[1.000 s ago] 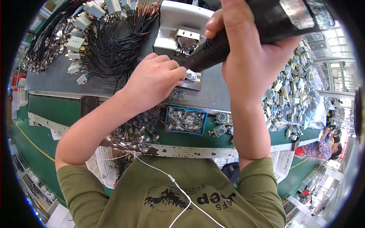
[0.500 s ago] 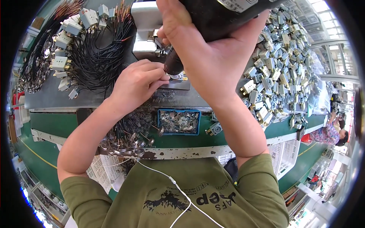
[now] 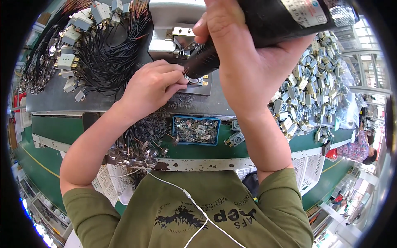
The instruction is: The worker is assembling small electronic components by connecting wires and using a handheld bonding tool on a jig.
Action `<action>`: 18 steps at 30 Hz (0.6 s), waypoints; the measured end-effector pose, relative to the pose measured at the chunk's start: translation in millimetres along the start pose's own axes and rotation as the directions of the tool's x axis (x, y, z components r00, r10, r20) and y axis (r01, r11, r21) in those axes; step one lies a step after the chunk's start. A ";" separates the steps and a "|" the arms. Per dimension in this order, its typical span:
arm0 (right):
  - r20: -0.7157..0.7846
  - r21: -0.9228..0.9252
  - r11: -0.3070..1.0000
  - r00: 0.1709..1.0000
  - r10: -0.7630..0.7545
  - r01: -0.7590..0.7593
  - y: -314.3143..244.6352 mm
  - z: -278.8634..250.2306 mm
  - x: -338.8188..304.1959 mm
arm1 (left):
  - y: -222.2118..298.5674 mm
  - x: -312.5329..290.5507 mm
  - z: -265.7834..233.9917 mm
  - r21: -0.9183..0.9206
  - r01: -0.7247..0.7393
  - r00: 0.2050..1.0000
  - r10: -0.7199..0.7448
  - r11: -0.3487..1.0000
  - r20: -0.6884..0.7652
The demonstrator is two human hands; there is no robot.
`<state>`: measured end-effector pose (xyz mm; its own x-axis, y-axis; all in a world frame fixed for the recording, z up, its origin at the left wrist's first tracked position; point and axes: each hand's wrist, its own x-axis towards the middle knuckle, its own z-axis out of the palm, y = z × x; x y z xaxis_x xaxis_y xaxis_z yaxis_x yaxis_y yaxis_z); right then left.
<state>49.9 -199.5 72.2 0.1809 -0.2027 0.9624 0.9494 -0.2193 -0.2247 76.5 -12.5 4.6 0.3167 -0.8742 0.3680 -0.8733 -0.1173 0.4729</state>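
My right hand [image 3: 252, 62] is wrapped round a black electric screwdriver [image 3: 285, 22], whose tapered nose points down and to the left. The nose ends over a small part with brass terminals [image 3: 198, 81], which lies on a flat metal plate [image 3: 202, 90]. Close beside the nose, the fingers of my left hand [image 3: 159, 80] are pinched together at the left edge of that part. What lies between the fingertips is hidden, and so is the screwdriver's tip. Behind the part stands a pale metal fixture [image 3: 163, 45] with a small clamp mechanism.
Black wire bundles [image 3: 107, 62] with grey-white socket housings [image 3: 66, 62] lie left. Many loose housings [image 3: 297, 91] are heaped right. A blue tray [image 3: 196, 142] of small metal pieces sits nearer me, beside springs and round metal discs [image 3: 136, 153]. Another person [image 3: 359, 149] is far right.
The screwdriver and my right hand have shifted a little right, with the tool tilted flatter. My left hand stays pinched at the part. The whole view has moved slightly.
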 end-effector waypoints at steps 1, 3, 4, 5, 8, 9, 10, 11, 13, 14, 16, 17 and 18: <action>0.028 0.016 0.998 0.997 -0.068 0.068 0.1 0.7 4.1 | 0.3 0.9 -0.5 0.010 -0.007 1.000 0.007 1.000 0.011; 0.056 0.031 0.990 0.989 -0.138 0.136 -14.5 3.3 4.2 | 0.4 2.3 0.0 0.002 -0.010 1.000 0.010 1.000 0.011; -0.094 -0.051 0.951 0.950 0.299 -0.304 -42.3 17.2 3.1 | -2.0 -1.4 0.4 -0.002 0.002 1.000 -0.002 1.000 0.010; -0.265 -0.072 0.722 0.711 0.651 -0.688 -59.4 23.1 3.9 | -2.5 -1.2 1.7 -0.003 -0.001 1.000 0.001 1.000 0.010; -0.341 -0.045 0.723 0.691 0.637 -0.689 -59.5 27.6 3.4 | -3.0 -0.4 4.0 -0.010 -0.022 0.999 0.022 1.000 -0.030; -0.341 -0.046 0.723 0.691 0.637 -0.689 -60.2 27.3 3.6 | -3.1 0.2 4.2 -0.018 -0.020 1.000 0.020 1.000 -0.022; -0.351 -0.026 0.711 0.673 0.652 -0.703 -60.3 27.3 3.0 | -3.7 -0.3 4.1 -0.024 -0.015 1.000 0.015 1.000 -0.014; -0.359 -0.006 0.698 0.653 0.666 -0.716 -59.9 27.5 2.3 | -3.7 -0.9 3.6 -0.024 -0.013 1.000 0.012 1.000 -0.014; -0.354 -0.023 0.716 0.676 0.646 -0.697 -58.4 27.4 0.2 | -2.8 -1.1 2.1 -0.017 0.010 1.000 -0.009 1.000 0.015; -0.351 -0.043 0.734 0.698 0.624 -0.678 -57.5 26.6 -1.2 | -2.5 -0.3 2.0 -0.017 0.008 1.000 -0.008 1.000 0.015; -0.155 -0.018 0.958 0.947 0.280 -0.286 -9.5 3.5 -5.6 | -0.9 3.5 2.2 -0.035 -0.006 1.000 0.006 0.999 0.015; 0.020 0.101 0.984 0.989 -0.148 0.146 3.7 2.9 0.7 | -2.0 2.9 2.7 -0.034 -0.004 1.000 0.004 0.999 0.015; 0.020 0.103 0.984 0.989 -0.148 0.145 -8.9 2.3 -5.3 | -3.5 2.4 4.0 -0.044 -0.016 1.000 0.016 0.999 0.001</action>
<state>41.1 -194.3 69.5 0.0433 -0.1491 0.9879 0.9869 -0.1474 -0.0655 78.9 -16.1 0.7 0.3023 -0.8764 0.3750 -0.8611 -0.0823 0.5018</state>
